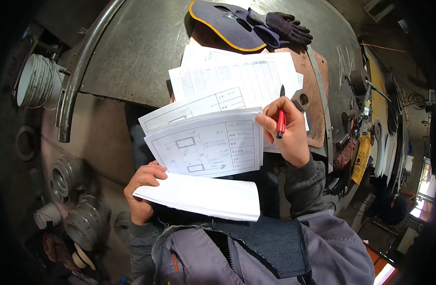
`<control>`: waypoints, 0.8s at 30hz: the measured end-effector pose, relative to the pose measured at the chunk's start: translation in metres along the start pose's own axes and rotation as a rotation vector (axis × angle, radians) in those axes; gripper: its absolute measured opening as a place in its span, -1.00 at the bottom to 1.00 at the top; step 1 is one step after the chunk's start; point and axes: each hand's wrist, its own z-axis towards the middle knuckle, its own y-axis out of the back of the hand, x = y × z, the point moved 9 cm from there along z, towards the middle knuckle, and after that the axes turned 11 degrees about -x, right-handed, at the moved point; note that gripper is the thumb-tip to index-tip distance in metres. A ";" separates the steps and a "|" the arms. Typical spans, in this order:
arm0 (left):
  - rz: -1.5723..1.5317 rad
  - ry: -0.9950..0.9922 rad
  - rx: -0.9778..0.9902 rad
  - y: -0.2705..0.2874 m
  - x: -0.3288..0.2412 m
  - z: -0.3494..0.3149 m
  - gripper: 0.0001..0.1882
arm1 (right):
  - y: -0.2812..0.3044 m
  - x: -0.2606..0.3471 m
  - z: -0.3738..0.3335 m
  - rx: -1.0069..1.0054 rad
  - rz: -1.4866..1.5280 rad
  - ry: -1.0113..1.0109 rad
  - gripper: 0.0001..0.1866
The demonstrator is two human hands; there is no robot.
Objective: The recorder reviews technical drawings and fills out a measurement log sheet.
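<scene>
My left hand (pixel 143 190) grips the left side of a stack of paper sheets. Several white sheets (pixel 203 199) are turned down toward my lap, and above their fold stands a printed drawing sheet (pixel 199 147) with rectangular outlines and a table at its right. At that sheet's upper right corner, my right hand (pixel 295 137) is closed, thumb and finger at the paper's edge. A red and black pen (pixel 281 122) is held between its fingers, black tip upward. More printed sheets (pixel 256 76) lie spread on the metal table (pixel 132 57) beyond the stack.
A large hex nut (pixel 301 99) rests beside the papers. Farther back are dark work gloves (pixel 289 29) and a dark slotted piece with yellow edging (pixel 227 23). Tools and a yellow bar (pixel 361 159) crowd the right. Left stand metal rings (pixel 87 223) and a white wire spool (pixel 37 80).
</scene>
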 end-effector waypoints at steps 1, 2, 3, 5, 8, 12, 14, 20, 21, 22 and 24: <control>-0.029 -0.006 -0.008 0.001 0.000 -0.001 -0.93 | 0.000 0.000 0.000 0.000 -0.002 -0.001 -0.77; -0.030 -0.005 -0.009 0.001 -0.001 -0.001 -0.93 | 0.001 0.002 0.001 -0.032 0.027 0.022 -0.78; -0.026 0.002 -0.011 0.001 -0.001 -0.001 -0.92 | 0.003 0.002 0.003 -0.063 0.059 0.045 -0.79; -0.020 0.008 -0.016 0.002 -0.004 -0.001 -0.92 | 0.004 0.000 0.004 -0.099 -0.005 0.079 -0.80; -0.012 0.015 -0.001 0.000 -0.005 0.000 -0.95 | 0.006 0.000 0.005 -0.151 -0.096 0.120 -0.81; -0.035 0.006 0.036 -0.002 -0.010 -0.001 -0.94 | 0.007 0.000 0.008 -0.184 -0.156 0.187 -0.82; -0.051 0.009 0.056 -0.003 -0.011 -0.002 -0.91 | 0.006 0.000 0.010 -0.207 -0.157 0.203 -0.82; -0.057 0.002 0.073 -0.008 -0.014 -0.001 -0.90 | 0.012 -0.002 0.026 -0.255 -0.181 0.241 -0.82; -0.057 0.016 0.065 -0.007 -0.012 -0.002 -0.93 | 0.012 -0.004 0.029 -0.260 -0.182 0.240 -0.82; -0.058 0.031 0.059 -0.006 -0.010 -0.002 -0.96 | 0.013 -0.005 0.032 -0.259 -0.216 0.258 -0.83; -0.055 0.027 0.054 -0.006 -0.006 -0.001 -0.96 | 0.014 -0.003 0.032 -0.265 -0.235 0.268 -0.84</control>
